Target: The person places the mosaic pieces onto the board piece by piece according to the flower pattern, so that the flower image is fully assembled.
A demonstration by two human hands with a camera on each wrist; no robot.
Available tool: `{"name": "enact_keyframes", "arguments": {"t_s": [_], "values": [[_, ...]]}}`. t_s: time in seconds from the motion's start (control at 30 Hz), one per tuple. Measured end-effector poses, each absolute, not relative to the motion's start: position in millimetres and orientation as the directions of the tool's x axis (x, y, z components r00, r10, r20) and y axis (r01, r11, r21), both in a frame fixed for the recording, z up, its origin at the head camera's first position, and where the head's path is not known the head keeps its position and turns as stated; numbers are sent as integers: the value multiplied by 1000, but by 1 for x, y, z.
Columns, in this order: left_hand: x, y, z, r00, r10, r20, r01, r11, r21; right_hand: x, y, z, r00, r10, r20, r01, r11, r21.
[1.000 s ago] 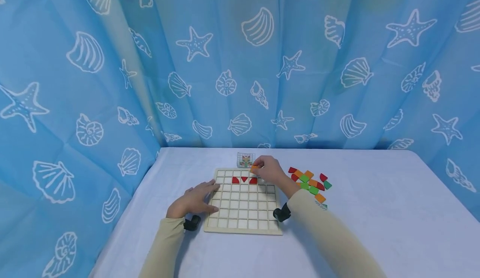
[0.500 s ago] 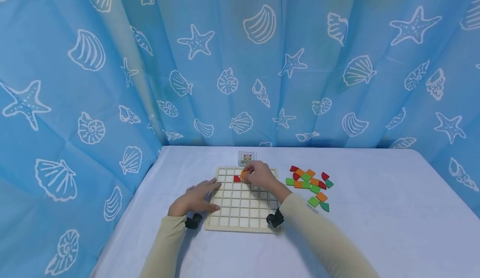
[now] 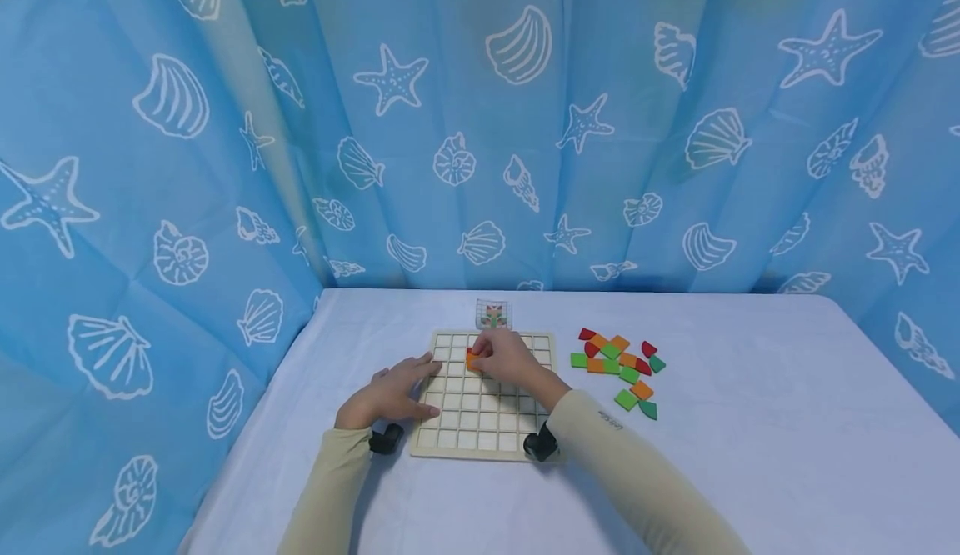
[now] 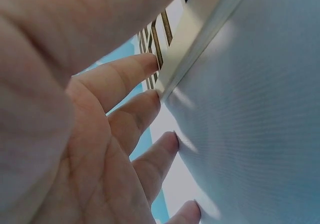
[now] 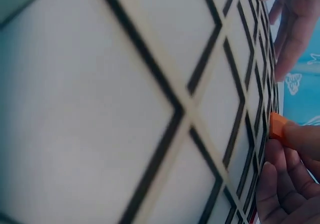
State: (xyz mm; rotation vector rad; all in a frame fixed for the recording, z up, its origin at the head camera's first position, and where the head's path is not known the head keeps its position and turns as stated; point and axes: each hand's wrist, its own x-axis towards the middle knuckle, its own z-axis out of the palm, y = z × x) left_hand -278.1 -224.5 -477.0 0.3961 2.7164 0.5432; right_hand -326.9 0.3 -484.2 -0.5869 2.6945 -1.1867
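A pale wooden grid board [image 3: 467, 454] lies flat on the white table. My right hand [image 3: 512, 362] pinches an orange square tile [image 3: 472, 364] between thumb and fingers, low over the grid left of its middle. In the right wrist view the same orange tile [image 5: 276, 126] sits at the fingertips, close against the grid. A bit of a red piece [image 3: 470, 350] shows just behind it; the hand hides the cells to the right. Spread fingers of my left hand [image 3: 393, 392] rest at the board's left edge, and the left wrist view shows fingertips [image 4: 150, 97] along that border.
Several loose red, orange and green tiles [image 3: 611, 367] are scattered right of the board. Behind it lies a small card [image 3: 493, 314] printed with a coloured pattern on a grid. A blue shell-print curtain [image 3: 480, 163] hangs along the table's back edge.
My right hand has carried the orange tile from the board's back edge leftward and nearer, to beside the left red piece, and now covers the other red pieces. The left hand stays put.
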Motion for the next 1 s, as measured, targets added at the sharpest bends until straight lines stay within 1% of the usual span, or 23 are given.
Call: {"name": "enact_keyframes", "arguments": {"t_s": [0.13,0.4,0.7,1.0], "values": [[-279,-224,-474,-906,322,-273,191,889,415,-327,-1,-484,-906,-419,54,-325,610,-723],[-279,-224,-481,-908,319,-270,197,897,396,-325,-3,-489,-907,-422,9,-317,667,-674],[-282,-221,-479,-914,289,-285,172,911,374,-327,-4,-485,-916,-402,-1,-300,687,-662],[-281,-222,-480,-914,282,-292,156,908,388,-326,-2,-484,-908,-416,-44,-283,689,-668]]}}
